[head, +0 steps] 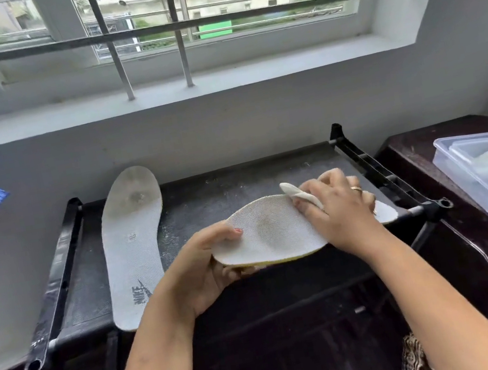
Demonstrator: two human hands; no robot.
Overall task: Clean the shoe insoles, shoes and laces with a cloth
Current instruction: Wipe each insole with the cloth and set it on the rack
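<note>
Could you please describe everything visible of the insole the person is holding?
The insole is white, with a fine mesh-textured top, a greyish worn patch near the middle and a yellow lower edge. It lies roughly level, lengthwise left to right, above the black rack. The left hand grips one end, thumb on top; the right hand presses a white cloth onto it, hiding part.

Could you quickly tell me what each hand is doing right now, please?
Left hand: grips the lifted insole.
Right hand: holds the cloth against it.
</note>
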